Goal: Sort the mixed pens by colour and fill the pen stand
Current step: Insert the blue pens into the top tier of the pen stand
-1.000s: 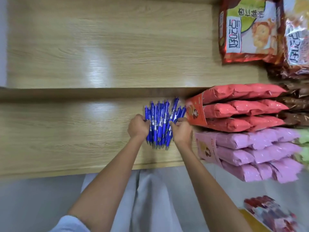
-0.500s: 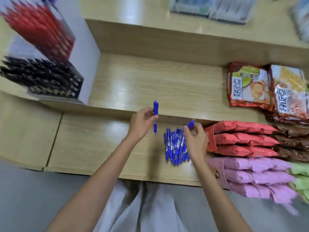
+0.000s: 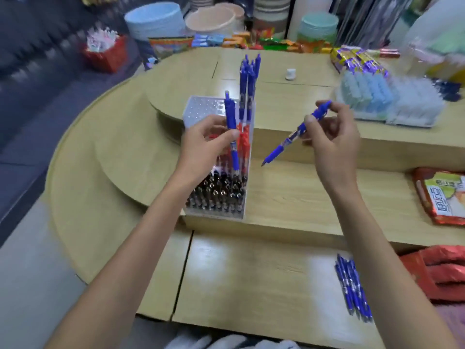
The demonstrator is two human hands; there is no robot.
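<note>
A clear tiered pen stand (image 3: 201, 109) sits on the middle step of the wooden counter. Its front rows hold black pens (image 3: 219, 192), behind them red pens (image 3: 243, 143), and a few blue pens (image 3: 249, 79) stand at the back right. My left hand (image 3: 203, 144) pinches one blue pen (image 3: 231, 129) upright over the stand. To the right of the stand, my right hand (image 3: 332, 137) holds a second blue pen (image 3: 297, 133) slanted, tip down-left. A heap of loose blue pens (image 3: 353, 290) lies on the lowest step by my right forearm.
Snack packets (image 3: 440, 195) lie at the right, red ones (image 3: 437, 270) below them. Boxes of pale blue items (image 3: 387, 99) sit on the top step, with a small white cap (image 3: 291, 73) further back. Stacked bowls (image 3: 156, 20) and a red basket (image 3: 107, 52) stand beyond the counter.
Each hand has lifted one blue pen from the heap and carried it up to the stand. My view has swung up and left, so the stand is central and the heap lies lower right.
</note>
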